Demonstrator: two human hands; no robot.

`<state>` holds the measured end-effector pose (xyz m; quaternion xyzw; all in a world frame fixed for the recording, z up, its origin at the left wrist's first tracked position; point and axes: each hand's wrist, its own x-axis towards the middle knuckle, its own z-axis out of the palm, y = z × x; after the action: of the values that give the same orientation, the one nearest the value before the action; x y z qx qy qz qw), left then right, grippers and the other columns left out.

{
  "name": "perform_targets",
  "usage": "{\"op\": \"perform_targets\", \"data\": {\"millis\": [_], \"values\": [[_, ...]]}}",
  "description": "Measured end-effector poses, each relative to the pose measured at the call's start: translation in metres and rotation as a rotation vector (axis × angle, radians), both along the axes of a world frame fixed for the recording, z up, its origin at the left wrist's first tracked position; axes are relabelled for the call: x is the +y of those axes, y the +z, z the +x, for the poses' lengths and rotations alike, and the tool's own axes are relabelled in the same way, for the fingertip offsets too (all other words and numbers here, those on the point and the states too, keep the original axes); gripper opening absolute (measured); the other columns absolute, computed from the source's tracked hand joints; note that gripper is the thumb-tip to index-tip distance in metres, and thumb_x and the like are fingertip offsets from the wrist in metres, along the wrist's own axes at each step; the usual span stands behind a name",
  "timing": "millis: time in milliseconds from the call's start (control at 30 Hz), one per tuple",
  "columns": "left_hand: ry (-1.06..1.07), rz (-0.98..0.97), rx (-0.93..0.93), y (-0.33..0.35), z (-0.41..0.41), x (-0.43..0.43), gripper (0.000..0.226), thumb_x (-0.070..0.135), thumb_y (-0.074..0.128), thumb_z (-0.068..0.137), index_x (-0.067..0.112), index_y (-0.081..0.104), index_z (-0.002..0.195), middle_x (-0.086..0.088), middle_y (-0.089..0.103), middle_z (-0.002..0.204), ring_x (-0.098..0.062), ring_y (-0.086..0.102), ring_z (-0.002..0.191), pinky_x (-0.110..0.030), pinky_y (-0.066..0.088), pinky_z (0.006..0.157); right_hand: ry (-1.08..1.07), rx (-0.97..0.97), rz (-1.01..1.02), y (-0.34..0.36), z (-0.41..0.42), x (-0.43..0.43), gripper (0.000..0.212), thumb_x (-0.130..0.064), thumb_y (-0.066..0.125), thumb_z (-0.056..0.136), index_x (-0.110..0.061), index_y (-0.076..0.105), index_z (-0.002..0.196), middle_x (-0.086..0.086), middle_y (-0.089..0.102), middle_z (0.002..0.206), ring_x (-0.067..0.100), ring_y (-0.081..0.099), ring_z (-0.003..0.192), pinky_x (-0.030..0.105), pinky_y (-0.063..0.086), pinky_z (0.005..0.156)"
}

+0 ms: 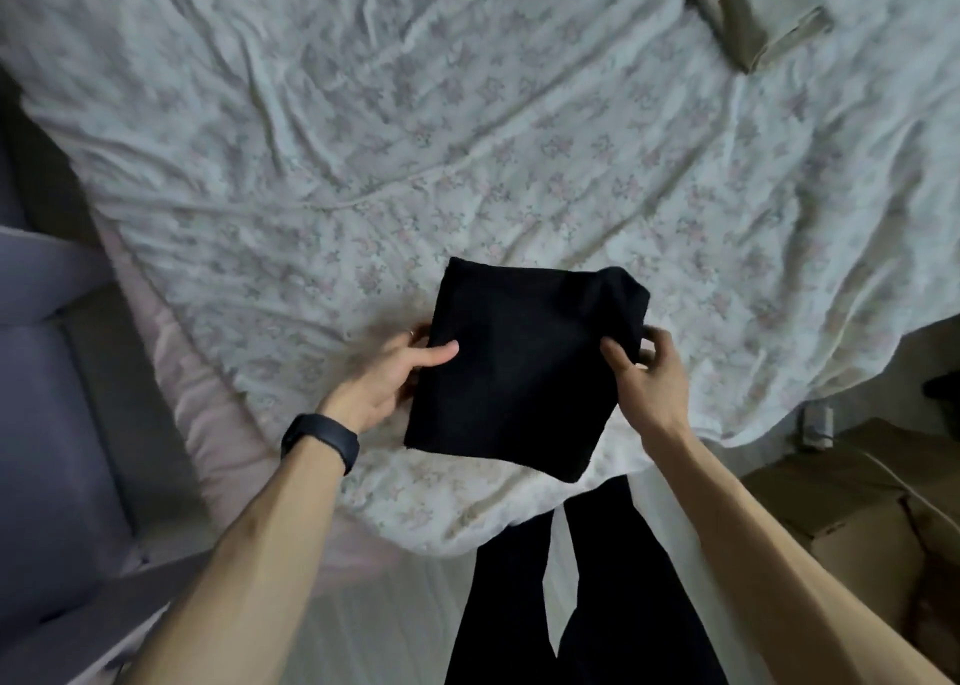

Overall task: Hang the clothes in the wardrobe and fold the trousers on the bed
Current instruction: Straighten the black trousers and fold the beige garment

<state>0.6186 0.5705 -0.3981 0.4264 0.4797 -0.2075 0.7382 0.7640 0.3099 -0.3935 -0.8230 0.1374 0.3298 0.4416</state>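
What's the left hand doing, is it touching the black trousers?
Touching. The head view shows the left hand holding the black trousers by their left edge, thumb pressed on top.

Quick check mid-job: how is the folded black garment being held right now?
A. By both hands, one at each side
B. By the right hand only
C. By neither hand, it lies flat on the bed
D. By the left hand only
A: the left hand grips the left edge of the folded black garment with its thumb on top, while the right hand pinches the right edge.
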Motion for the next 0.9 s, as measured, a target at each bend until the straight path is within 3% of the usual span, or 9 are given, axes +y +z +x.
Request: {"op": "perform_targets", "data": {"millis": [67, 200, 267, 367, 467, 600, 733, 900], "values": [[0.200, -0.022, -0.033, -0.003, -0.010, -0.008, 0.068, 0.026, 0.086, 0.072, 0.018, 0.058, 0.133, -0.006, 0.070, 0.126, -0.027, 0.067, 0.116, -0.047, 0.051, 0.103, 0.088, -0.067, 0.027, -0.001, 0.029, 0.028, 0.026, -0.044, 0.072, 0.088, -0.045, 0.055, 0.108, -0.014, 0.069, 0.097, -0.001, 0.068, 0.076, 0.025, 0.054, 0.067], [0.402, 0.030, 0.011, -0.018, -0.012, -0.029, 0.049, 0.031, 0.081, 0.083, 0.028, 0.060, 0.127, 0.001, 0.073, 0.121, -0.020, 0.072, 0.105, -0.044, 0.056, 0.095, 0.288, -0.086, 0.006, -0.027, 0.059, 0.068, 0.036, -0.039, 0.066, 0.094, -0.033, 0.054, 0.128, -0.004, 0.068, 0.112, 0.012, 0.066, 0.090, 0.029, 0.052, 0.075], [0.464, -0.031, -0.008, -0.028, -0.013, -0.032, 0.048, 0.034, 0.081, 0.083, 0.030, 0.061, 0.127, 0.000, 0.073, 0.120, -0.021, 0.071, 0.107, -0.044, 0.056, 0.095, 0.372, -0.067, -0.048, -0.041, 0.057, 0.074, 0.045, -0.045, 0.062, 0.096, -0.027, 0.051, 0.135, 0.002, 0.066, 0.120, 0.020, 0.064, 0.098, 0.033, 0.052, 0.084], [0.452, -0.106, -0.106, -0.036, -0.015, -0.024, 0.056, 0.036, 0.084, 0.080, 0.026, 0.062, 0.132, -0.003, 0.070, 0.126, -0.025, 0.068, 0.115, -0.044, 0.053, 0.098, 0.374, 0.011, 0.021, -0.046, 0.050, 0.069, 0.056, -0.052, 0.069, 0.089, -0.030, 0.048, 0.136, -0.003, 0.065, 0.121, 0.020, 0.066, 0.108, 0.040, 0.055, 0.093], [0.427, -0.071, -0.165, -0.040, -0.018, -0.018, 0.063, 0.024, 0.086, 0.077, 0.024, 0.058, 0.134, -0.004, 0.069, 0.127, -0.025, 0.067, 0.116, -0.041, 0.055, 0.095, 0.348, 0.187, 0.127, -0.043, 0.050, 0.043, 0.061, -0.037, 0.081, 0.084, -0.041, 0.047, 0.135, -0.001, 0.072, 0.112, 0.018, 0.074, 0.095, 0.040, 0.062, 0.076], [0.395, -0.082, -0.180, -0.037, -0.032, -0.016, 0.063, 0.003, 0.081, 0.077, 0.013, 0.056, 0.134, -0.009, 0.070, 0.125, -0.031, 0.066, 0.118, -0.044, 0.057, 0.091, 0.373, 0.257, 0.202, -0.035, 0.051, 0.019, 0.063, -0.018, 0.075, 0.091, -0.054, 0.047, 0.135, 0.003, 0.077, 0.107, 0.023, 0.075, 0.093, 0.045, 0.061, 0.064], [0.434, -0.021, -0.154, -0.026, -0.038, -0.012, 0.077, 0.013, 0.090, 0.065, 0.020, 0.046, 0.127, -0.003, 0.074, 0.114, -0.028, 0.070, 0.108, -0.044, 0.059, 0.075, 0.402, 0.243, 0.260, -0.024, 0.067, 0.025, 0.064, -0.019, 0.074, 0.092, -0.056, 0.047, 0.137, 0.005, 0.075, 0.110, 0.025, 0.074, 0.097, 0.043, 0.061, 0.067], [0.507, 0.124, -0.173, -0.013, -0.042, -0.013, 0.074, 0.023, 0.093, 0.064, 0.023, 0.045, 0.120, -0.009, 0.073, 0.114, -0.024, 0.074, 0.099, -0.033, 0.059, 0.074, 0.459, 0.187, 0.306, -0.010, 0.064, 0.037, 0.051, -0.016, 0.070, 0.094, -0.049, 0.058, 0.131, 0.001, 0.074, 0.108, 0.023, 0.074, 0.094, 0.039, 0.061, 0.066]]}}
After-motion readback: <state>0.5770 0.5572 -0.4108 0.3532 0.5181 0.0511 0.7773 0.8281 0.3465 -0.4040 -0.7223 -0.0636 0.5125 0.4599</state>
